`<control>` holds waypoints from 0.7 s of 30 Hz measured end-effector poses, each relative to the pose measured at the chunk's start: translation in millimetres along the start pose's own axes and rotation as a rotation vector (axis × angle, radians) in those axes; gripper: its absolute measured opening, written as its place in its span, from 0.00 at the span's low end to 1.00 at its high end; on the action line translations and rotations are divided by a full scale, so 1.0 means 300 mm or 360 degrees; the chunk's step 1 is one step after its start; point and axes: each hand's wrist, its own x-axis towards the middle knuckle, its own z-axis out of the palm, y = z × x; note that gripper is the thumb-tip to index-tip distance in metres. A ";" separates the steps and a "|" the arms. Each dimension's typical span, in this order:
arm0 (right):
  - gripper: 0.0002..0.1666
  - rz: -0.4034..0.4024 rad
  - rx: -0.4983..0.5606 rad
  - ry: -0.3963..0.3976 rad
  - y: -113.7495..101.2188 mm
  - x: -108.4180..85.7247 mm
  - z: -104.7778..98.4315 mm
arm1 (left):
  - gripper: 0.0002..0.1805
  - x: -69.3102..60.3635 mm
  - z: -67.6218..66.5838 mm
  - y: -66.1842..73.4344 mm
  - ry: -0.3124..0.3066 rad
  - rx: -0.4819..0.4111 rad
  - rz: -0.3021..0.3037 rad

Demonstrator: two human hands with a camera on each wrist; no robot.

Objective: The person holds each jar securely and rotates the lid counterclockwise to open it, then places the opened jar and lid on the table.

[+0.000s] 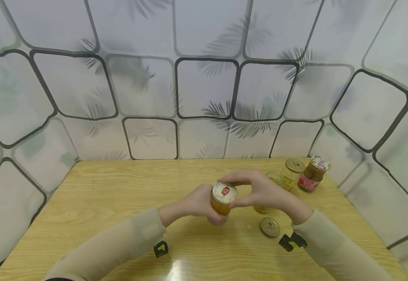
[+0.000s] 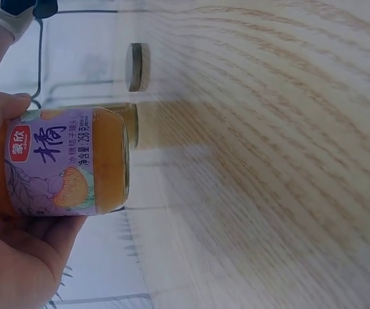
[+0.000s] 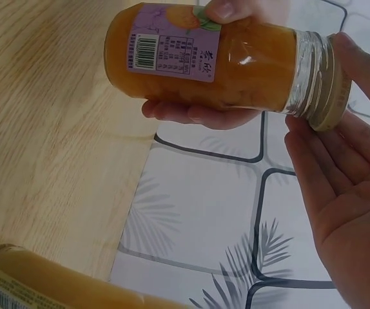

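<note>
My left hand point(image 1: 200, 201) grips a glass jar of orange fruit point(image 2: 111, 161) round its body, holding it above the wooden table. The jar has a purple label with a drawn orange segment. Its pale gold lid point(image 3: 332, 84) sits on the neck, and a red mark shows on the top in the head view. With thumb and fingertips on opposite edges, my right hand point(image 1: 261, 191) pinches this lid. In the right wrist view the jar lies tilted nearly sideways, the left fingers point(image 3: 204, 116) curled beneath it. Whether the lid is loose cannot be seen.
A loose gold lid point(image 1: 269, 227) lies on the table point(image 1: 119, 187) below my right forearm. Behind my right hand stands a yellow jar point(image 1: 275, 178), partly hidden. Farther right are a gold-lidded jar point(image 1: 294, 165) and a brown jar with a pink label point(image 1: 308, 182). Patterned sheeting point(image 1: 204, 89) borders the table.
</note>
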 end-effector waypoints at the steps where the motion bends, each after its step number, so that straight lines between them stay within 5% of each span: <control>1: 0.36 -0.0003 -0.0010 0.0008 0.001 -0.001 0.001 | 0.34 0.000 -0.003 -0.002 0.0006 0.0001 0.0004; 21: 0.39 0.0051 -0.0241 0.0169 0.004 -0.026 -0.017 | 0.29 0.019 -0.055 -0.031 0.0144 0.0021 -0.0011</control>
